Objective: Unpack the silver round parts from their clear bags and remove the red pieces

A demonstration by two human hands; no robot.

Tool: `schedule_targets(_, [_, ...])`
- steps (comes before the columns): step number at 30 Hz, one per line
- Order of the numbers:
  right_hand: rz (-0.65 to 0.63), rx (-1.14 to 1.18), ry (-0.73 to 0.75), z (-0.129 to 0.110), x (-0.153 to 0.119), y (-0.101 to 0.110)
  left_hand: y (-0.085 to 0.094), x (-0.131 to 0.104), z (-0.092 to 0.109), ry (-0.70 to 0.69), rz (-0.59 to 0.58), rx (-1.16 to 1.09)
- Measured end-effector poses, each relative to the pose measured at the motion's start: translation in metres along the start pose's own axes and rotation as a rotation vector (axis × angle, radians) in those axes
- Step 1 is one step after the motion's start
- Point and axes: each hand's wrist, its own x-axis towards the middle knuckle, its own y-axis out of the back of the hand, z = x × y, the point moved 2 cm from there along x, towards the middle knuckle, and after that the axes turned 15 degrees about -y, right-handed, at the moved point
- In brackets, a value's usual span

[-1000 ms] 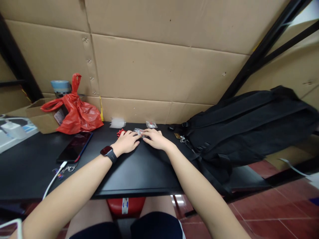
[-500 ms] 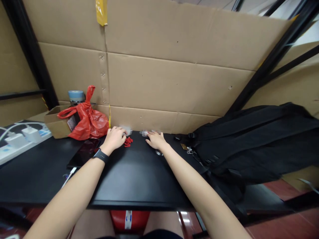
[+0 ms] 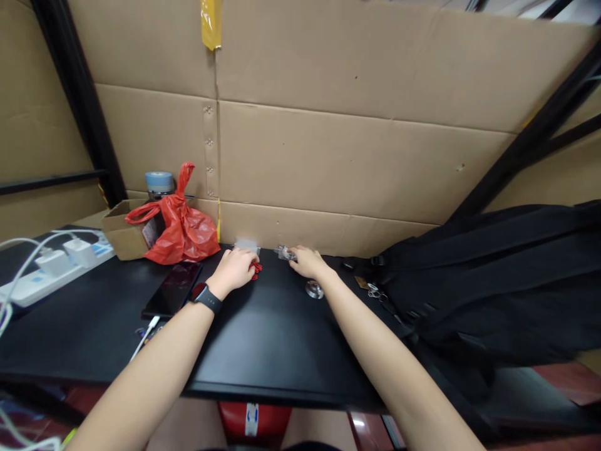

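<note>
Near the back of the black table, my left hand (image 3: 236, 269) rests with curled fingers over a small red coiled item (image 3: 256, 270); its fingertips touch or cover part of it. A clear plastic packet (image 3: 246, 245) lies just behind that hand. My right hand (image 3: 307, 262) is at the back too, its fingertips on a small clear plastic bag (image 3: 285, 252) whose contents are too small to make out. A round shiny metal item (image 3: 314, 289) sits on the table beside my right wrist.
At the left are a red plastic bag (image 3: 184, 228), a cardboard box (image 3: 123, 232), a phone (image 3: 173, 289) and a white power strip (image 3: 56, 269) with cables. A black backpack (image 3: 498, 275) fills the right, with keys (image 3: 374, 290) beside it. Cardboard (image 3: 328, 163) walls the back.
The view has shifted, so most things appear further right. My left hand has moved over the red item. The round metal item, partly hidden by my right arm before, now shows fully.
</note>
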Motion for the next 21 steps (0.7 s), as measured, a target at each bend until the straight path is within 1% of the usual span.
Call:
schedule_targets(1, [-0.022,0.039,0.025,0.006,-0.004,0.003,0.001,-0.001,-0.002,-0.006,-0.008,0.001])
schedule_targets(3, [-0.104,0.087,0.072,0.023,-0.016,0.007,0.003,-0.001,-0.004,-0.016,-0.027,0.008])
schedule_targets(6, [-0.230,0.188,0.106,0.050,-0.038,0.008,0.006,-0.002,-0.006,-0.032,-0.093,0.010])
schedule_targets(8, [-0.254,0.288,0.096,0.065,-0.051,0.006,0.006,-0.002,-0.007,-0.043,-0.154,0.001])
schedule_targets(10, [-0.243,0.363,0.093,0.072,-0.059,0.004,0.005,-0.002,-0.006,-0.048,-0.197,-0.016])
schedule_targets(12, [-0.202,0.390,0.091,0.073,-0.064,0.002,0.004,-0.002,-0.006,-0.046,-0.211,-0.031])
schedule_targets(17, [-0.068,0.363,0.090,0.061,-0.064,0.001,0.000,0.000,-0.001,-0.004,-0.237,-0.039])
schedule_targets(21, [-0.047,0.412,0.059,0.057,-0.065,0.002,-0.001,0.000,0.005,-0.006,-0.199,-0.027])
